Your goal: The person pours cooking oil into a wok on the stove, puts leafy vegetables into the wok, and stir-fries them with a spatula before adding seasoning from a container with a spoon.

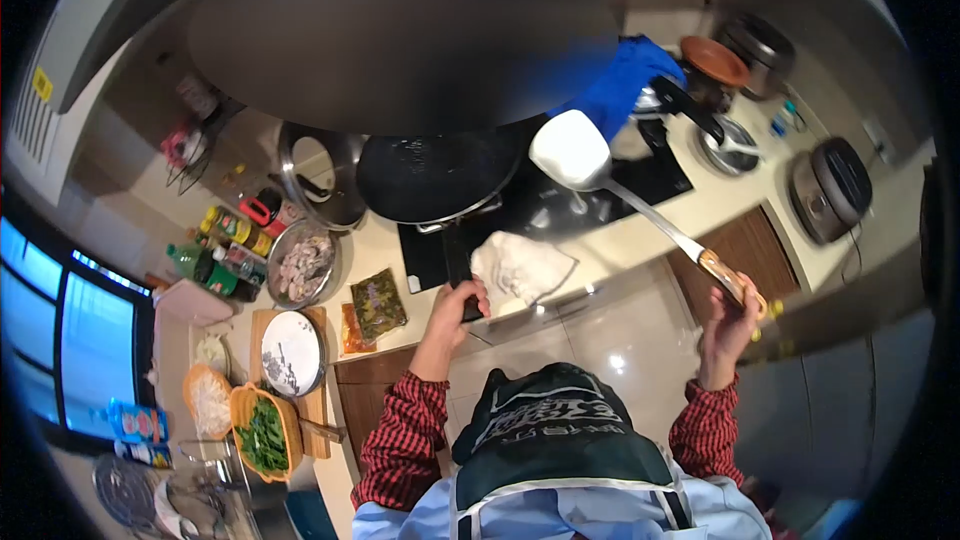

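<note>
My left hand (455, 320) is wrapped round the handle of a black wok (430, 180), which sits on the black glass hob (575, 212). In my right hand (733, 325) is a wok spatula (572, 152), gripped by its wooden handle. Its broad metal blade is raised over the hob, right of the wok, and shines in the light. A crumpled white cloth (522, 266) lies at the counter's front edge, just right of my left hand. The far part of the wok is hidden behind a large dark blurred shape (400, 30).
Left of the hob are a steel bowl of meat pieces (303, 262), a packet of greens (378, 304), several bottles (240, 230), a round white-topped dish (292, 352) and a basket of leafy greens (262, 440). A rice cooker (832, 190) and blue cloth (625, 85) are right.
</note>
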The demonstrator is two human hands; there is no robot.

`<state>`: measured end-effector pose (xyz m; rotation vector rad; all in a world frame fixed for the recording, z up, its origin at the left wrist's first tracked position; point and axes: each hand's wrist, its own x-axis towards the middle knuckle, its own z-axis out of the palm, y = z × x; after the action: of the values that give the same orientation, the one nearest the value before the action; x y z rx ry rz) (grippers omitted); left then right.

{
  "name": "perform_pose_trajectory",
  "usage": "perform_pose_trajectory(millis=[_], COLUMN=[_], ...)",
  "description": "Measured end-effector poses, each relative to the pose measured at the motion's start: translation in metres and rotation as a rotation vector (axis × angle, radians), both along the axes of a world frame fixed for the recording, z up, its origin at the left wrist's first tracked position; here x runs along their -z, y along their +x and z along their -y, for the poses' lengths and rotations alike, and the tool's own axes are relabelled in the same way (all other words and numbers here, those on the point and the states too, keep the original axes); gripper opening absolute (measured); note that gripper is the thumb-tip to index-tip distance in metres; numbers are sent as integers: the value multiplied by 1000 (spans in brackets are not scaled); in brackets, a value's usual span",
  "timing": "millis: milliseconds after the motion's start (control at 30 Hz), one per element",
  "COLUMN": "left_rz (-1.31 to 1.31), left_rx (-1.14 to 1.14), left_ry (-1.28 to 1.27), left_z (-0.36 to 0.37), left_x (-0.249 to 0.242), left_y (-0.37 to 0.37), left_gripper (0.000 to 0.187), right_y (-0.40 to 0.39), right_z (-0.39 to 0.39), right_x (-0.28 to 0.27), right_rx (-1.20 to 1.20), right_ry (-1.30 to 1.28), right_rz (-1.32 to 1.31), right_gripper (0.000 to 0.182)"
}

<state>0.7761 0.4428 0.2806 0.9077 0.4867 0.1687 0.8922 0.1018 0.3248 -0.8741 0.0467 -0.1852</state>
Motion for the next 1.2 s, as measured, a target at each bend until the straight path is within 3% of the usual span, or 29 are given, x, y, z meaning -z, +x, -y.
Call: perform_pose_trajectory(millis=[167,367,467,500,567,667,700,767,800,867,933,967,1000,1067,1100,1167,1200], left_rz=[-44,-26,25,18,220,208,120,312,363,323,351,283,281,174,152,142,135], left_rx=[99,525,712,734,778,749,783,613,651,664,547,496,510,446,460,491,527], left_ry=[-82,-140,198,203,131,173,296,135,113,-44,-38,-82,-84,-106,-74,-49,-34], left_z=[7,70,163,189,236,303,323,385,410,458,504,519,534,551,555,563,567], left_x=[13,17,-21,-17,-2,-12,-8,-9,3,5,11,16,18,19,21,23,24], left_y=[-36,-127,-145,-147,-156,-182,-194,-215,-222,-240,-251,-256,-261,-274,-280,-293,-298], left_gripper=[20,28,31,31,49,53,46,39,38,35,32,32,32,32,30,30,30], right_y=[-89,-182,-231,-244,-273,-313,-323,-347,-358,-380,-418,-433,-452,-479,-509,-546,-566], right_z=[-10,-16,-5,1,11,48,71,128,158,224,316,368,432,549,605,685,708], right_x=[10,17,18,21,34,24,33,43,44,48,73,68,78,102,124,124,123], right_rx=[-66,-186,-207,-212,-210,-167,-190,-237,-260,-226,-238,-221,-118,-281,197,207,135], right_ry=[168,241,281,286,320,297,278,199,142,-53,-809,-1237,-1641,-2140,-2588,-2811,-2868], right_rz=[-49,-99,-131,-114,-118,-77,-25,24,20,97,32,-136,-114,-877,-809,-1081,-1032], right_gripper=[31,30,30,30,29,28,30,35,39,59,83,74,57,32,23,19,19])
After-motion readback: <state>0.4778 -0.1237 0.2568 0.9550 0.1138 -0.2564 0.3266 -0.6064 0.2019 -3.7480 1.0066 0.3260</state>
